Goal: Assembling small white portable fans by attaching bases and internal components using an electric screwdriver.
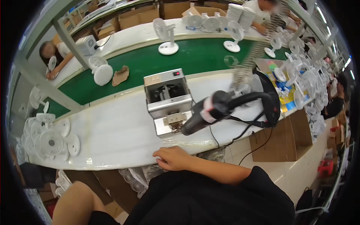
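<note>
My right hand (171, 157) rests at the near edge of the white-covered table (112, 131), its fingers loosely bent and apart, with nothing visible in them. Beyond it stands a silver metal box machine (168, 101) with an open top, a red switch and a small front outlet. A black power screwdriver (202, 116) hangs tilted from a coiled spring (249, 62); its lower end is beside that outlet, and it is apart from my hand. My left hand does not show. A bare bent limb comes in at the lower left.
White fans (50, 141) cluster at the left; more (300, 75) pile up at the right. Other fans (168, 47) stand on the green belt (138, 60), near a brown scrap (120, 75). A cardboard box (281, 138) sits right of the table. Other people work across the belt.
</note>
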A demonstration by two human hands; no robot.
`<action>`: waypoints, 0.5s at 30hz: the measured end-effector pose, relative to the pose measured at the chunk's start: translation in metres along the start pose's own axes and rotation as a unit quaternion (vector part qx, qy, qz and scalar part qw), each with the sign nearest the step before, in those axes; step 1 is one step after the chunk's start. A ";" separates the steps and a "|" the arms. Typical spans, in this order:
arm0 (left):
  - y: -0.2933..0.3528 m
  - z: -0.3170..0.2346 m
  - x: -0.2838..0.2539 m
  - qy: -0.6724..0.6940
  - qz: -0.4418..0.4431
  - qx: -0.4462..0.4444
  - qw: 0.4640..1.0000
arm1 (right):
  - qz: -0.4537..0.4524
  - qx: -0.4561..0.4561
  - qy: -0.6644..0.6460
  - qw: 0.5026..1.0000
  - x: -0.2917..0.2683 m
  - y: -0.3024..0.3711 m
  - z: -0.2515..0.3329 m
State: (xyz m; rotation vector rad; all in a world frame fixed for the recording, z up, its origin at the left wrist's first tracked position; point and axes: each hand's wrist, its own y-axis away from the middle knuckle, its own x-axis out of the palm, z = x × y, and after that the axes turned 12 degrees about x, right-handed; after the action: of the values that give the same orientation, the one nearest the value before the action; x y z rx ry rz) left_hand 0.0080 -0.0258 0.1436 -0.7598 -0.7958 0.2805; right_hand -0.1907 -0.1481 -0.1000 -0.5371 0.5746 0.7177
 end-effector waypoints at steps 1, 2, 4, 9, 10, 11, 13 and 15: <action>-0.001 0.002 -0.003 -0.009 -0.004 0.007 1.000 | 0.002 -0.006 0.001 1.000 0.002 -0.002 0.001; -0.001 0.004 -0.006 -0.018 -0.007 0.015 1.000 | 0.006 -0.010 0.003 1.000 0.004 -0.003 0.002; 0.006 0.007 -0.014 -0.042 -0.003 0.047 0.998 | 0.010 -0.008 0.005 1.000 0.001 0.000 0.003; 0.019 0.003 -0.032 -0.123 0.027 0.141 0.982 | 0.003 0.022 0.014 1.000 -0.014 0.004 -0.001; 0.017 0.006 -0.029 -0.138 0.029 0.152 0.978 | 0.009 0.008 0.008 1.000 -0.010 0.008 -0.001; 0.014 0.007 -0.027 -0.152 0.030 0.162 0.975 | 0.009 0.031 0.030 0.999 -0.007 0.015 -0.003; 0.001 -0.006 -0.015 -0.188 0.057 0.167 0.966 | 0.033 0.053 0.071 0.995 -0.001 0.015 -0.007; -0.007 -0.030 -0.013 -0.215 0.092 0.177 0.956 | 0.067 0.041 0.099 0.992 0.001 -0.007 -0.008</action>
State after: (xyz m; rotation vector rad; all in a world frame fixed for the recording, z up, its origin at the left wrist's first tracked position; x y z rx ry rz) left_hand 0.0211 -0.0524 0.1280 -0.4348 -1.0493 0.7549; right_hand -0.1872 -0.1572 -0.1052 -0.4996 0.8278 0.7690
